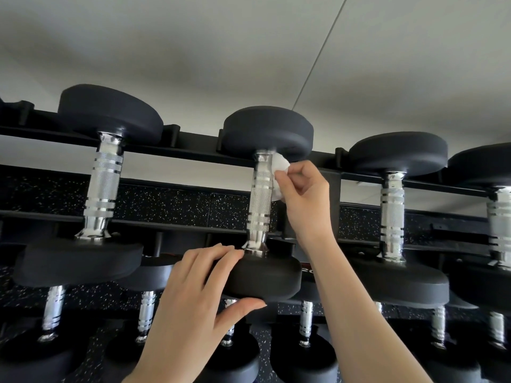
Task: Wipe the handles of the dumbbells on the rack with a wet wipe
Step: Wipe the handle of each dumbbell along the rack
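Note:
A black dumbbell with a chrome knurled handle lies across the top tier of the black rack, in the middle of the view. My right hand pinches a crumpled white wet wipe and presses it against the right side of that handle, near its far end. My left hand grips the near black head of the same dumbbell, fingers over the top and thumb underneath.
More dumbbells sit on the top tier to the left and to the right, with one more at the right edge. A lower tier holds several smaller dumbbells. Speckled black flooring shows behind the rack, and a pale wall above.

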Tool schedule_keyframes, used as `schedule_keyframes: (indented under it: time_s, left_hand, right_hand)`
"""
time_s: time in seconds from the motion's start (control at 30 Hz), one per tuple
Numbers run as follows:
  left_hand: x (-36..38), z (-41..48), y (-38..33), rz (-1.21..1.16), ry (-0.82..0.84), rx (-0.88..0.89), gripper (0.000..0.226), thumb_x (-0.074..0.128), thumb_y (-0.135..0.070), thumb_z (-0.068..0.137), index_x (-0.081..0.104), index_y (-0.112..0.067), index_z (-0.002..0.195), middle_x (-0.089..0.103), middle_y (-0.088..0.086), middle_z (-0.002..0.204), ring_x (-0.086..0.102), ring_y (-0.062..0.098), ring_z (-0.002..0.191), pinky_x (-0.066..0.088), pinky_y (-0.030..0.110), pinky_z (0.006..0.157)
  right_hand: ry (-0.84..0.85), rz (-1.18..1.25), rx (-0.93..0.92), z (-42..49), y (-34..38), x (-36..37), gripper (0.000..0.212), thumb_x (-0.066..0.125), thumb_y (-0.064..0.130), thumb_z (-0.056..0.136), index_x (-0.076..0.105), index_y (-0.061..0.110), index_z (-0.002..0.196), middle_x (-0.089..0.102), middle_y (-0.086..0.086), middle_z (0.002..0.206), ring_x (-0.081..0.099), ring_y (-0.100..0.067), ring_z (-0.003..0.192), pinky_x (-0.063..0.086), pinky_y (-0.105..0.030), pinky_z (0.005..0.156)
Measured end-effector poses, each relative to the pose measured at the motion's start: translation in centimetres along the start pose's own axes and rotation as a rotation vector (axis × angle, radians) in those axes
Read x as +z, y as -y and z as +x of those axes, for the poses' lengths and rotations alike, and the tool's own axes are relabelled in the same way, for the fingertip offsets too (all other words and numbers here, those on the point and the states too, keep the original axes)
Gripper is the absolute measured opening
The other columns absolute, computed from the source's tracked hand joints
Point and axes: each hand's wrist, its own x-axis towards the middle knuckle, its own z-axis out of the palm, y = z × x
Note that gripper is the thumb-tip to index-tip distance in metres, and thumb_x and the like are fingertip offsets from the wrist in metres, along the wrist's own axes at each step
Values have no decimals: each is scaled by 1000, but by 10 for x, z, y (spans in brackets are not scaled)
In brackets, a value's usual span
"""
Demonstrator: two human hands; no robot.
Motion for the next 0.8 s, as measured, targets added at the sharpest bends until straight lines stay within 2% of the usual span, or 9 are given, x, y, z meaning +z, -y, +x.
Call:
schedule_keyframes:
  time_s: [0.07,0.13,0.27,0.33,0.4,0.47,0.63,0.73,0.8]
  left_hand:
    - [0,0,1,1,-1,1,58,40,-65,91,52,-18,122,52,-6,118,49,15,107,41,33,90]
    - [0,0,1,4,-5,6,59,39,-66,91,52,-18,122,52,-5,118,50,15,107,41,33,90]
    - [2,0,1,1,-17,10,58,39,-66,92,52,-17,122,52,-6,117,50,15,108,41,33,90]
    - [2,0,1,5,-12,6,59,40,-66,91,52,-17,122,52,-5,118,50,16,108,42,34,90]
    - [2,-1,1,8,-8,6,59,40,-66,91,52,-17,123,52,-5,118,50,17,108,41,34,90]
    - [2,-1,1,8,-8,8,59,41,-65,91,51,-17,123,51,-5,118,49,16,109,41,34,92]
    - [2,0,0,6,-1,4,59,42,-65,90,51,-17,123,52,-5,118,49,17,109,41,36,93]
    - [1,-1,1,11,5,6,59,42,-64,90,51,-17,124,51,-6,119,49,17,110,40,36,92]
    - [1,-1,1,11,5,8,59,42,-64,90,52,-16,124,51,-6,119,49,17,109,41,36,91]
  right_hand:
    - [18,-1,13,2,-4,1,15,60,13,89,54,21,79,61,4,59,52,-14,60,49,-41,69]
    - [41,26,37,6,-4,3,12,56,13,91,51,19,82,54,-1,58,45,-18,61,46,-41,66]
    - [115,196,131,9,-6,6,9,50,13,94,47,17,87,55,-18,76,49,-26,73,42,-33,64]
    - [158,276,154,8,-9,7,6,51,18,91,47,15,90,57,-31,86,57,-43,82,44,-44,70]
    - [202,345,177,7,-11,6,9,49,18,93,47,11,99,56,-41,100,53,-57,99,45,-58,82]
    - [225,383,204,5,-13,5,12,44,12,97,44,6,108,60,-37,104,56,-50,105,42,-59,92]
    - [260,395,250,-2,-15,2,14,41,12,98,42,4,110,62,-34,107,55,-51,107,39,-62,95]
    - [302,413,243,-4,-11,0,5,37,8,100,41,8,103,66,-27,104,63,-39,103,44,-58,96]
    - [306,391,225,-6,-13,0,8,38,7,100,41,12,93,67,-27,102,64,-37,101,45,-57,94]
